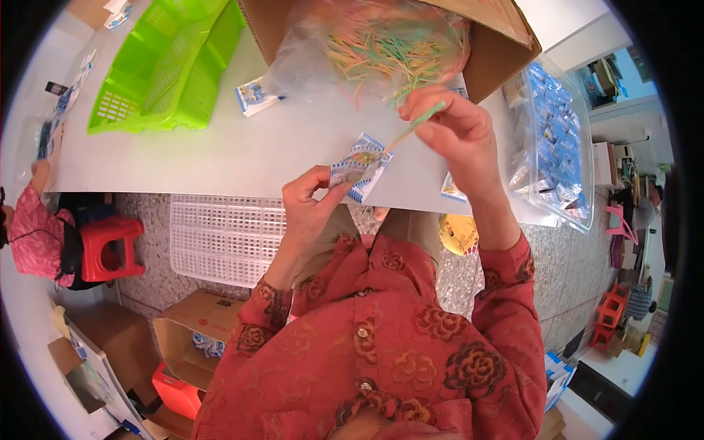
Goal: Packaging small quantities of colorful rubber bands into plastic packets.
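My left hand (312, 202) pinches a small clear packet with blue and white edges (360, 166) just above the front edge of the white table (220, 147). My right hand (455, 128) grips several thin sticks, green and orange (418, 125), whose tips point down into the packet's open mouth. Right behind my right hand lies a clear bag full of coloured sticks (381, 44), spilling out of a tilted cardboard box (499, 44).
A green plastic basket (169, 73) stands at the back left, with one small packet (253, 95) beside it. A clear bag of blue packets (554, 139) lies at the right. Below the table sit a white crate (220, 238), a red stool (110, 249) and cardboard boxes (191, 323).
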Demonstrator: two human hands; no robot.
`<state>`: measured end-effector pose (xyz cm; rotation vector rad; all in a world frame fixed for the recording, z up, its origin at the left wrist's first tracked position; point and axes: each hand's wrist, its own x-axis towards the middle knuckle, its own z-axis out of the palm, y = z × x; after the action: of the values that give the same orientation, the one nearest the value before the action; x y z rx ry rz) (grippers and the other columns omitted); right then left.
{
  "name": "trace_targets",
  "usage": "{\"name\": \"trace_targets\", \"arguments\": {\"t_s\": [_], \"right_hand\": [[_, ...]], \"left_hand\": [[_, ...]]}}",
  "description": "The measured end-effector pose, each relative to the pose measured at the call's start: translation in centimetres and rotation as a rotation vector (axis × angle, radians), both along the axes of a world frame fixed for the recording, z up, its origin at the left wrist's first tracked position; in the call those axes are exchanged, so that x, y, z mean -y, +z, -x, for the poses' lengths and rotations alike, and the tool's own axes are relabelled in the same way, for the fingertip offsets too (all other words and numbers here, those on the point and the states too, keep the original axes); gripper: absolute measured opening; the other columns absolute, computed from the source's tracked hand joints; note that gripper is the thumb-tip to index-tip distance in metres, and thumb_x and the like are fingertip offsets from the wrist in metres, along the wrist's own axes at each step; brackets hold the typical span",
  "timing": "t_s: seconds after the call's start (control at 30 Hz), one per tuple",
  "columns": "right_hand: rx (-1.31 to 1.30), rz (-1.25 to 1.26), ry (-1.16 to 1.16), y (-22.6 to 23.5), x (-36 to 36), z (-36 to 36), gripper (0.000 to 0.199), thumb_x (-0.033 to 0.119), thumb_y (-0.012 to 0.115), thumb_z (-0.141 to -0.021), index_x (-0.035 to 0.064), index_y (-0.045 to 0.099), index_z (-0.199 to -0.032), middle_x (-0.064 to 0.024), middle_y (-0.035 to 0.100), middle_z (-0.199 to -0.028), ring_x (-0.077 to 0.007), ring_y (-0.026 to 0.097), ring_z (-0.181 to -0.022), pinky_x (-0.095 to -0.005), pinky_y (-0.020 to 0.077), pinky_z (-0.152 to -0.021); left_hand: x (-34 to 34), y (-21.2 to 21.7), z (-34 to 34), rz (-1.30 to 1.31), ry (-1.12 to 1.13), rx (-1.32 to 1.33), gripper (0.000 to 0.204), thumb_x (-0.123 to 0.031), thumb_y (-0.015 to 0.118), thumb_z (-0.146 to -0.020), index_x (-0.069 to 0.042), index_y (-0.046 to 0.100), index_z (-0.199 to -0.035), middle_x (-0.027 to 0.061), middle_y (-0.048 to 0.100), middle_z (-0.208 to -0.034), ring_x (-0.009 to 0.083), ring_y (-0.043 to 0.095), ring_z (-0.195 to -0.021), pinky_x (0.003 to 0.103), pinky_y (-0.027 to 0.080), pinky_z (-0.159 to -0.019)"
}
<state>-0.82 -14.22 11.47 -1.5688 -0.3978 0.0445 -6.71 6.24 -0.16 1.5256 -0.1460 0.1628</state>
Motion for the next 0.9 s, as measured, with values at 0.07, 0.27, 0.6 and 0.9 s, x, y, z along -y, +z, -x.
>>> {"name": "trace_targets", "arguments": {"t_s": [0.07,0.27,0.6,0.9], "right_hand": [[0.146,-0.1,0.112,0.1,0.0,1.0,0.013,-0.003,0.061,-0.076,0.0014,0.063,-0.088,-0.0092,0.058,-0.101,-0.0177,0.051,-0.101,-0.0331,0.0375,-0.091],[0.177,0.002,0.085,-1.3,-0.7,1.5,0.015,-0.003,0.064,-0.073,0.0025,0.063,-0.087,-0.0068,0.059,-0.1,-0.0163,0.053,-0.096,-0.0309,0.0389,-0.089],[0.535,0.309,0.024,-0.7,-1.2,2.6,0.02,-0.002,0.067,-0.069,0.0059,0.064,-0.086,-0.0063,0.06,-0.096,-0.0198,0.056,-0.091,-0.0309,0.0444,-0.08],[0.187,0.244,0.09,-0.6,-1.7,3.9,0.022,-0.001,0.067,-0.072,0.0046,0.065,-0.093,-0.0073,0.06,-0.106,-0.0196,0.057,-0.098,-0.0312,0.044,-0.086]], "left_hand": [[0.3,-0.3,-0.2,-0.005,-0.027,0.022,0.014,0.003,0.069,-0.075,0.001,0.067,-0.089,0.0044,0.067,-0.08,0.0077,0.06,-0.071,0.022,0.048,-0.066],[0.5,0.6,0.1,-0.06,-0.066,0.031,0.015,0.005,0.068,-0.078,0.003,0.066,-0.092,0.0026,0.065,-0.084,0.0073,0.057,-0.076,0.022,0.046,-0.069],[0.2,1.9,0.6,-0.189,-0.055,0.172,0.019,0.01,0.066,-0.075,0.004,0.066,-0.093,0.0112,0.068,-0.089,0.0152,0.064,-0.079,0.026,0.052,-0.068],[0.3,1.7,0.4,-0.177,-0.018,0.307,0.023,0.012,0.068,-0.071,0.003,0.066,-0.092,0.0123,0.067,-0.09,0.018,0.065,-0.079,0.026,0.053,-0.066]]}}
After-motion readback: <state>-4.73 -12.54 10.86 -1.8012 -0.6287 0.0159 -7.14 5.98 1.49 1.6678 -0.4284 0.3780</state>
